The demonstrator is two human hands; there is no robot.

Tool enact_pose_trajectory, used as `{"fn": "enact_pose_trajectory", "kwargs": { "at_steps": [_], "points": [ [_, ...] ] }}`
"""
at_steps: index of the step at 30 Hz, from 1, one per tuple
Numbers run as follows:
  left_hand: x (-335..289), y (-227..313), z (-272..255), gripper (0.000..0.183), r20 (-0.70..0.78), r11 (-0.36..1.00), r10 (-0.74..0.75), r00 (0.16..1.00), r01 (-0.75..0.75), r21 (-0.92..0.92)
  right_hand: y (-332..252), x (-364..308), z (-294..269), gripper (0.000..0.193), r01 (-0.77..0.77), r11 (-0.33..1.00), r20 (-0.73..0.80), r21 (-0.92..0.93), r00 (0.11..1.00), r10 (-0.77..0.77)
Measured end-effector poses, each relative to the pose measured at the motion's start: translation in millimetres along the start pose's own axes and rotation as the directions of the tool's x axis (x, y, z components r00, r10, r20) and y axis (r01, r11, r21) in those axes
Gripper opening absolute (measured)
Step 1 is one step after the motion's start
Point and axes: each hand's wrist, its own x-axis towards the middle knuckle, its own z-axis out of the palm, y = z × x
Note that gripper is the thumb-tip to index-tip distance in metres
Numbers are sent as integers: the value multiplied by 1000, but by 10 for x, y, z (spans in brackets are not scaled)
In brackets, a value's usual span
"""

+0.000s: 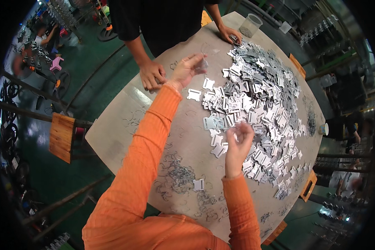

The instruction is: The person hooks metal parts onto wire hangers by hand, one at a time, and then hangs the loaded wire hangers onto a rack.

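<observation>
- Large pile of notched silver metal plates (275,121), mostly loose: much seems left to handle; nothing clearly finished shows.
- Left of the pile, the left hand (186,71) pinches a blurred pale piece.
- At the pile's near-left edge, the right hand (239,143) curls narrowly; contents: cannot tell.
- Nearer than the pile, loose wire hooks (180,173).
- Beyond the pile's left, a co-worker (164,21), head cut off.

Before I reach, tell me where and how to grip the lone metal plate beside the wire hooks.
Probably pinch the lone metal plate by its far edge, coming from the far right. It lies flat, with wire hooks on its left and near sides, while the tabletop just beyond looks barer. Being thin, it may need tipping up first.
</observation>
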Motion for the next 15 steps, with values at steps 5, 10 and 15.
{"fn": "enact_pose_trajectory", "kwargs": {
  "at_steps": [5, 10, 15],
  "points": [
    [87, 225, -86, 24, 3, 1000, 10, 1000, -10, -18, 255, -576, -506, 36, -324, 945, 37, -56, 945, 326],
    [189, 318, 40, 22, 85, 1000, 3, 996, -4, 10, 502, -1010, -921, 29, -394, 912, 30, -117, 916, 400],
    [215, 333, 95, 22, 111, 998, -11, 994, 3, 70, 539, -1252, -949, 25, -469, 877, 14, -103, 881, 473]
  ]
}}
